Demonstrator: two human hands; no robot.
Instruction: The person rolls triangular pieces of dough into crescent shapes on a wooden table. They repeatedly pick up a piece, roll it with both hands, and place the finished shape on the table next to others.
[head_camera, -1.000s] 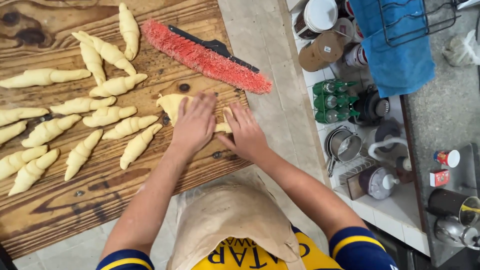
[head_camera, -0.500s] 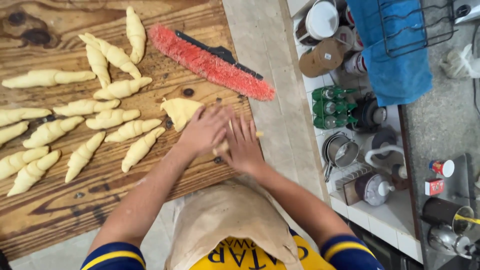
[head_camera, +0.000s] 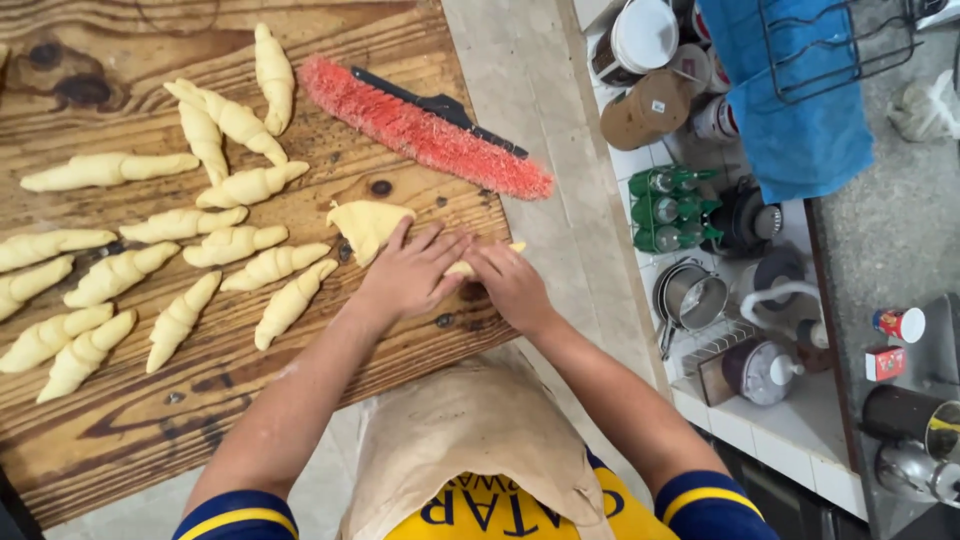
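Observation:
On the wooden board (head_camera: 120, 410), my left hand (head_camera: 410, 275) and my right hand (head_camera: 512, 285) press side by side on a roll of pale dough (head_camera: 462, 267) near the board's right edge. Only a sliver of that roll shows between the fingers and at its right tip. A flat triangle of dough (head_camera: 368, 226) lies just beyond my left fingertips. Several shaped, crescent-style dough rolls (head_camera: 232, 245) lie in rows to the left.
A red-bristled brush with a black back (head_camera: 425, 130) lies diagonally at the board's far right. A stone strip (head_camera: 520, 80) borders the board. To the right a tiled counter holds jars, green bottles (head_camera: 665, 208), a metal pot (head_camera: 690, 295) and a blue cloth (head_camera: 795, 90).
Both hands have slid back toward me over the dough, rolling it up. The flat triangle, partly under my left hand before, now lies uncovered beyond the fingertips.

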